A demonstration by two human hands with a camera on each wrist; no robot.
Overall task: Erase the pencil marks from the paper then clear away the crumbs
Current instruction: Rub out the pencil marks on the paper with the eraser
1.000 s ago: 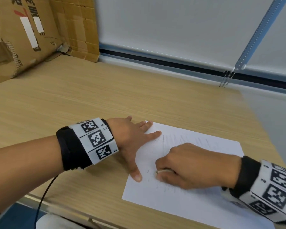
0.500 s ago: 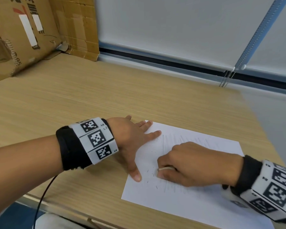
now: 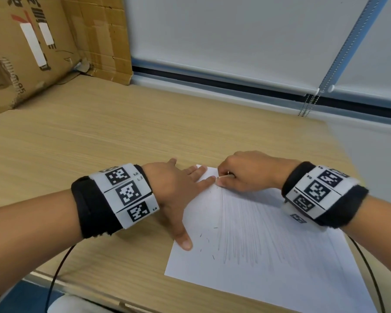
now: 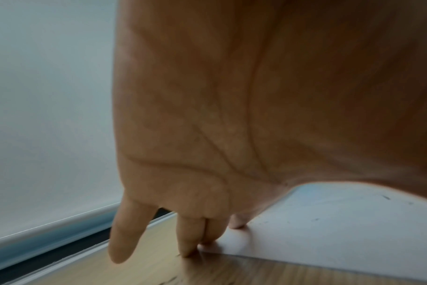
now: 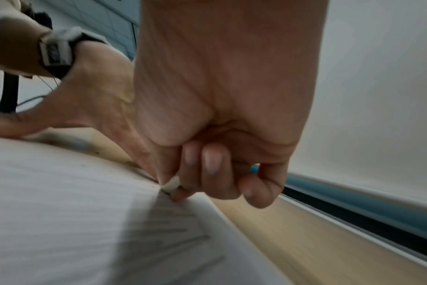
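My left hand (image 3: 174,188) stays flat, fingers spread, pressing the paper's (image 3: 269,256) left edge on the desk (image 3: 122,136). My right hand (image 3: 246,175), fingers curled round the white eraser (image 3: 222,176), has travelled from the sheet's near-left area up to its far-left corner. Dark crumbs (image 3: 207,242) lie beside my left thumb.

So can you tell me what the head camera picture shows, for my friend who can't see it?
A right hand pinches a small white eraser on the far left corner of a white paper covered in faint pencil lines. The left hand lies flat, holding the paper's left edge on a wooden desk, with dark crumbs nearby.
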